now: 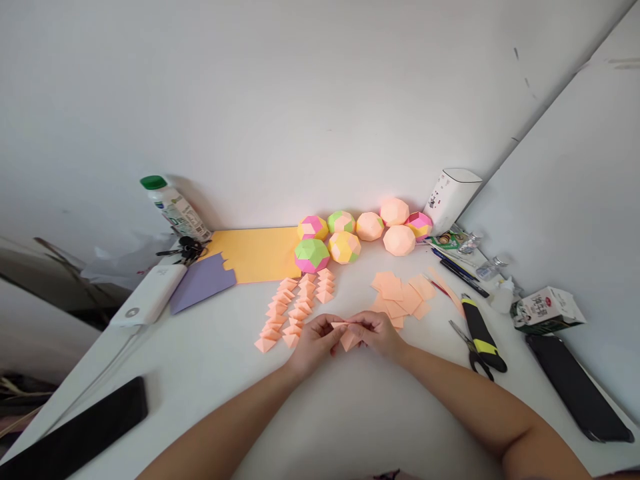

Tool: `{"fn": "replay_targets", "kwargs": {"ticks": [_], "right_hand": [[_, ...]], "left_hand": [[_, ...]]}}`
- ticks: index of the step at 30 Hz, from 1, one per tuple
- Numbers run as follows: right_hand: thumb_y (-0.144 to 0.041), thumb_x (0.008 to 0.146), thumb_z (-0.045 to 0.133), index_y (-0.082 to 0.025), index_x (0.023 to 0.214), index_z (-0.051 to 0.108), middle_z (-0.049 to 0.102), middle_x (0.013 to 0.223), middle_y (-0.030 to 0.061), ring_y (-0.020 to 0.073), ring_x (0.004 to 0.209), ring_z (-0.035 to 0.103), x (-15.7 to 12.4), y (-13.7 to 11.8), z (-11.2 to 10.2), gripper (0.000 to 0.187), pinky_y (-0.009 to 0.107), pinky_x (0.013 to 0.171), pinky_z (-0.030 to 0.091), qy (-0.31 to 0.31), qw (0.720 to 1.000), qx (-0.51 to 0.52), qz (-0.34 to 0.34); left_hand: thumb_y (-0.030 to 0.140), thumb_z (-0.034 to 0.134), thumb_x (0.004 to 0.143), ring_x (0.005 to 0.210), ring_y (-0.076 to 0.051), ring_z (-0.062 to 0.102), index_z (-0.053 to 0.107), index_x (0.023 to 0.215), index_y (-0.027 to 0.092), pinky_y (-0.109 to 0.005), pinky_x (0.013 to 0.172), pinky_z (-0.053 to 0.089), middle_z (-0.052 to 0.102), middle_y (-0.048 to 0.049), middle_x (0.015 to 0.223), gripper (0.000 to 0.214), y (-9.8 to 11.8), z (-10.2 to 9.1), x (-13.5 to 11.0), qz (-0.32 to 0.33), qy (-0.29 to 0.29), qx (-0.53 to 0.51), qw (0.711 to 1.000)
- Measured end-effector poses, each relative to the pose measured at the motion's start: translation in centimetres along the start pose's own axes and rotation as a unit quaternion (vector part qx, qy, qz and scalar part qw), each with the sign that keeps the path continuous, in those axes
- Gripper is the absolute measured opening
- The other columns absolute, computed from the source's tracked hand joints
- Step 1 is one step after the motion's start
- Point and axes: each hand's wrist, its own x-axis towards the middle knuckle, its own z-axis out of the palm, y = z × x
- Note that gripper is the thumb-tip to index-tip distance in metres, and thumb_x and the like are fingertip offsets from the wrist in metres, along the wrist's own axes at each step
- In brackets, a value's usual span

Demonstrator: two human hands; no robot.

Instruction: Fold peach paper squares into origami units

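Both my hands pinch one folded peach paper piece (351,339) low over the white table. My left hand (316,341) grips its left side, and my right hand (379,333) grips its right side; some fingertips are hidden behind the paper. Just left of my left hand lie rows of folded peach paper units (276,319), overlapping one another. Beyond my right hand is a loose pile of flat peach paper pieces (400,295). Several faceted paper balls (345,247) in peach, yellow, green and pink stand against the wall.
On the right lie scissors (470,348), a black-and-yellow cutter (481,333), pens (463,275), a milk carton (548,310) and a dark phone (575,387). To the left are orange card (260,253), purple card (203,285), a bottle (175,207), keys (189,249), a white power bank (150,297) and another phone (85,427).
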Motion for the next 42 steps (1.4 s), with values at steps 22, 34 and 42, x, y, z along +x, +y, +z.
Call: {"fn": "replay_targets", "kwargs": {"ticks": [22,34,42], "right_hand": [[-0.036,0.081,0.06,-0.016,0.084,0.068,0.058,0.054,-0.0021,0.0122,0.047,0.057,0.1,-0.4,-0.11,0.022,0.025,0.048,0.049,0.002,1.0,-0.011,0.007],[-0.038,0.08,0.06,-0.015,0.086,0.067,0.058,0.054,-0.0024,0.0118,0.047,0.057,0.09,-0.42,-0.12,0.024,0.024,0.048,0.048,0.013,1.0,-0.005,0.016],[-0.04,0.08,0.06,-0.015,0.087,0.068,0.058,0.059,-0.001,0.011,0.048,0.053,0.14,-0.26,-0.05,0.027,0.024,0.046,0.048,0.012,1.0,-0.012,0.011]], "left_hand": [[0.039,0.061,0.078,0.041,-0.008,0.043,0.053,0.077,0.018,-0.02,0.046,0.034,0.049,0.0078,0.046,0.022,0.07,-0.12,-0.15,0.012,0.019,-0.036,0.999],[0.041,0.06,0.077,0.04,-0.008,0.044,0.056,0.087,0.017,-0.02,0.044,0.035,0.05,0.0078,0.045,0.026,-0.16,-0.2,-0.08,0.01,0.022,-0.05,0.998],[0.043,0.061,0.077,0.038,-0.008,0.042,0.058,0.077,0.016,-0.02,0.042,0.033,0.048,0.0067,0.044,0.028,0.44,0.01,-0.11,0.012,0.011,-0.002,1.0]]}}
